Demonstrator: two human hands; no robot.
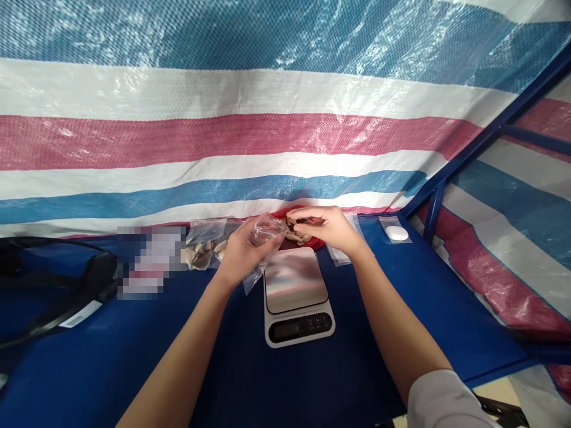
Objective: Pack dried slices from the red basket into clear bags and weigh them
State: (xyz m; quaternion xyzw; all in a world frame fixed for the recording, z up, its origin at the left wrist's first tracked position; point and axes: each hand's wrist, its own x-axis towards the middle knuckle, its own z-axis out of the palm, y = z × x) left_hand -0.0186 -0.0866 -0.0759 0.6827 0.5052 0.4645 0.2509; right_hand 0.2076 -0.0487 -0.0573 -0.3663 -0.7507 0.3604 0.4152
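My left hand [245, 249] is closed around a clear plastic bag [270, 229], its mouth held wide and facing the right hand. My right hand [330, 229] reaches over a red container [317, 242] of brownish pale dried pieces [300, 238]. Its thumb and fingers are curled together at the pieces; what lies between them cannot be made out. Just in front of the container sits a white kitchen scale [296, 285] with a shiny metal plate, nothing on the plate and its display dark.
Left of my left hand lie clear bags [199, 252] of similar pieces. Flat clear bags [341, 254] lie beneath my right wrist. A white rounded object [397, 233] rests at the right on the blue table [357, 368]. Black straps [89, 273] occupy the left; striped sheeting [223, 137] hangs behind.
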